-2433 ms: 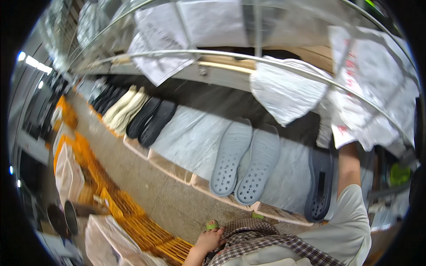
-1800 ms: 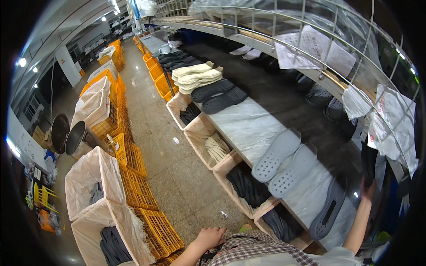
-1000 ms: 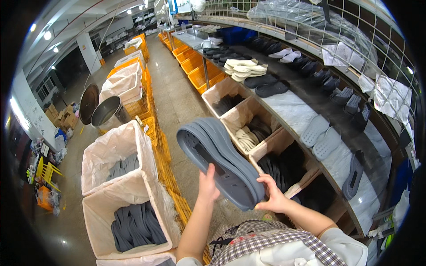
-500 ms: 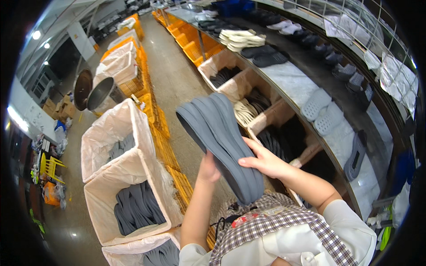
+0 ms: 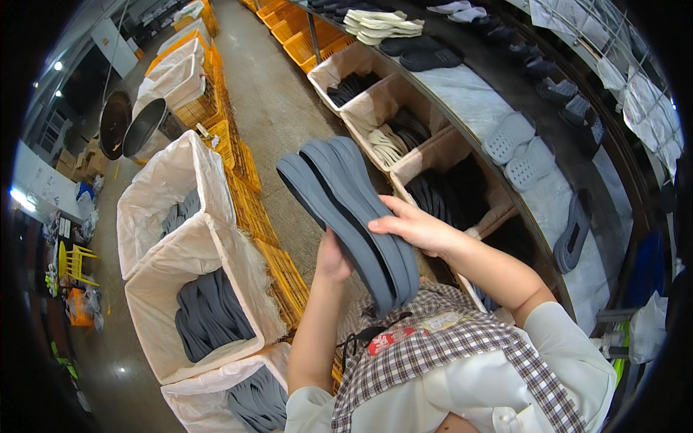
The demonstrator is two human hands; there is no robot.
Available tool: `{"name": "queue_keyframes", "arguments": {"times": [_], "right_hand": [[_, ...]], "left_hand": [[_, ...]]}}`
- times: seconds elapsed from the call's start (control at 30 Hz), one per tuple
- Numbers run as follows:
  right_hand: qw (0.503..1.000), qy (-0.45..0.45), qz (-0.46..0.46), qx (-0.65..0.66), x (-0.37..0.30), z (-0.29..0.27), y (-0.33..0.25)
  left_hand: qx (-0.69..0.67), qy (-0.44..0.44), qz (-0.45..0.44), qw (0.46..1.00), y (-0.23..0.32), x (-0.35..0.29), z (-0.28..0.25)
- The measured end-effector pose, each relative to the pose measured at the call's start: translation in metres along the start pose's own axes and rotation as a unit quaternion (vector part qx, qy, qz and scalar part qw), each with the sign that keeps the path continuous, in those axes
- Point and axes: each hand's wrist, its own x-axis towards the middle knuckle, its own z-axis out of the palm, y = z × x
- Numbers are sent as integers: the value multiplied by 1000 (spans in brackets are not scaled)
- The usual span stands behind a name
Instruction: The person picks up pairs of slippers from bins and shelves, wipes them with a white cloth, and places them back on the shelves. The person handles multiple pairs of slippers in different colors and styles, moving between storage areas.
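Several grey shoe soles (image 5: 354, 184) are held together in front of my apron, toe ends pointing away and slightly left. My left hand (image 5: 333, 258) grips them from the left side, its fingers hidden beneath the outermost sole. My right hand (image 5: 413, 227) is closed on the right side of the stack, thumb resting on top. A dark gap runs lengthwise between the leftmost sole and the others. To the left, a lined bin (image 5: 155, 361) contains more dark grey soles (image 5: 213, 314).
More lined bins (image 5: 137, 249) and yellow crates (image 5: 234, 155) line the left. Along the right, a worktable (image 5: 462, 90) bears pale perforated clogs (image 5: 511, 137), a single grey sole (image 5: 572, 234), black soles (image 5: 421, 54) and cream soles (image 5: 382, 25). Bins of soles (image 5: 390, 144) stand beneath it.
The soles have been lowered slightly toward me, and the gap between the leftmost sole and the rest has widened. Both hands keep their hold. The whole view has shifted a little.
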Motion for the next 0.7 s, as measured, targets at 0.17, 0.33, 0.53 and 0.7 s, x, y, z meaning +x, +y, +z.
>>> {"name": "queue_keyframes", "arguments": {"times": [0.17, 0.33, 0.53, 0.7], "right_hand": [[1000, -9, -10, -19, -5, 1, 7], [1000, -5, -14, -24, -11, 1, 14], [993, -6, -62, -101, -14, -5, 27], [985, -7, -105, -133, -18, -12, 39]], "left_hand": [[56, 35, 97, 993, 3, -4, 12], [76, 30, 143, 986, 9, -7, 14], [97, 91, 93, 987, 8, -9, -5], [79, 77, 68, 992, 9, -14, -8]]}}
